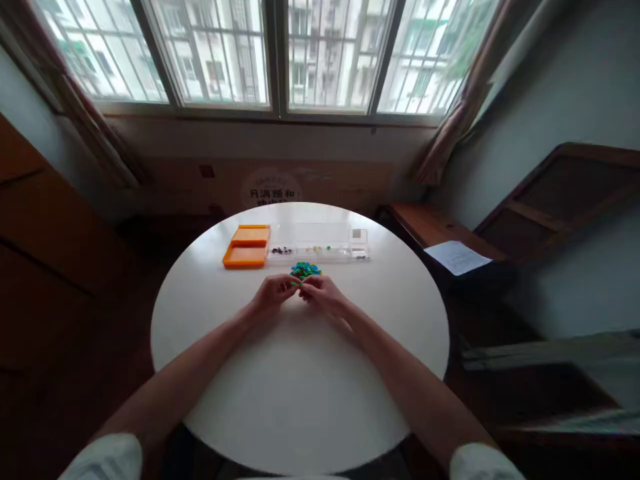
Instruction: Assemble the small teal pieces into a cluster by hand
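White table (300, 387), clear tray (306, 235) with dark bits (281, 251), green piece (296, 283) between hands (274, 291) (323, 293)

Pile (306, 268) before box (309, 233), tray (248, 255) left

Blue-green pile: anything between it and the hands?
Nothing visible. Left hand and right hand meet at a small green piece, just short of the pile; the clear divided box lies beyond it.
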Motion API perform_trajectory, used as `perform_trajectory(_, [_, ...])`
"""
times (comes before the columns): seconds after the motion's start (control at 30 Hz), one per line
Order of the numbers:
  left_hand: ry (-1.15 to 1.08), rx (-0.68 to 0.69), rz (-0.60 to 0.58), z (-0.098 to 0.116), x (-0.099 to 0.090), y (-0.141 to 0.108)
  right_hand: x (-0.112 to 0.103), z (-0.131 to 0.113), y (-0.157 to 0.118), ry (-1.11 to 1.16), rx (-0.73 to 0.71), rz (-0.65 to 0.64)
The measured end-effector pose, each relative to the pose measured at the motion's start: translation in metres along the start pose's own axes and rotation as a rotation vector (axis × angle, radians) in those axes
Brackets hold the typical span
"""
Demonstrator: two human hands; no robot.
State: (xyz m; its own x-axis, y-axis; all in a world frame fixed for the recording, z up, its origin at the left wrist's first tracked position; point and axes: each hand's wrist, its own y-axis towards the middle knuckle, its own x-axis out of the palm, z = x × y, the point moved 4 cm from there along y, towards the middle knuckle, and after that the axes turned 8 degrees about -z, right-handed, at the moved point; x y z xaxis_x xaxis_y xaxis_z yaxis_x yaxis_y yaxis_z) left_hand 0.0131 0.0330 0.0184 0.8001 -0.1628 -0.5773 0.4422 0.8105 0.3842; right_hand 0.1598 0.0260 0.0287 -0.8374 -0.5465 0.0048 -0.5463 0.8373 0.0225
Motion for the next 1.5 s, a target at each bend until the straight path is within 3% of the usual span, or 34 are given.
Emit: perform_trajectory(1.5, [0.01, -0.007, 0.002, 0.0058, -0.0026, 0.0004, 0.0005, -0.001, -0.0013, 0.007, -0.009, -0.005])
